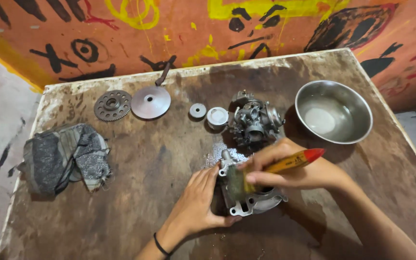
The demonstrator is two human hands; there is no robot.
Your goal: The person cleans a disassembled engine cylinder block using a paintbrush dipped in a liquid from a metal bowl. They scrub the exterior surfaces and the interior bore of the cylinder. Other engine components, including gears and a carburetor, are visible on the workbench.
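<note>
A grey metal engine part (251, 200) lies on the worn wooden table (145, 163) near the front. My left hand (198, 200) grips its left side and steadies it. My right hand (290, 168) holds a paintbrush with a yellow and red handle (297, 161), and its dark bristles press on the top of the part. Just behind the part the table shows a wet, foamy patch (217, 153).
A carburettor (255, 120) stands behind the hands, with a steel bowl of liquid (333, 111) to its right. A toothed gear (112, 105), a round pulley disc (150, 101), a small washer (198, 110) and a piston (217, 117) lie along the back. A grey rag (66, 156) sits left.
</note>
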